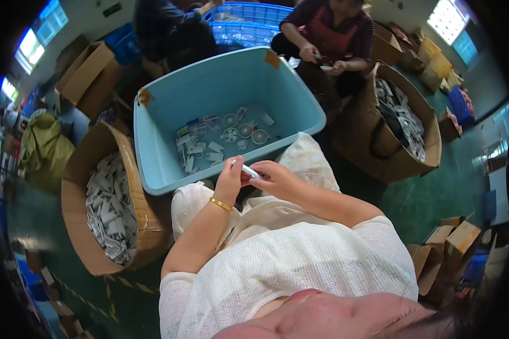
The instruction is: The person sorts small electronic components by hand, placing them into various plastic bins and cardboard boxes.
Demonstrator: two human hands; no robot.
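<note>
Person's head [333,317], curled hands [229,181] [280,178] gripping white piece [247,170]

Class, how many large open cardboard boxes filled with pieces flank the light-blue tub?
2. The left box stands by the tub's left side, the right box off its right side. Neither is hidden, though others may be out of sight behind the tub.

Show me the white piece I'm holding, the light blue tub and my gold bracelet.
White piece [249,170]: head view, on its visible surface.
Light blue tub [215,85]: head view, bare far inner wall.
Gold bracelet [221,204]: head view, middle of its visible band.
</note>
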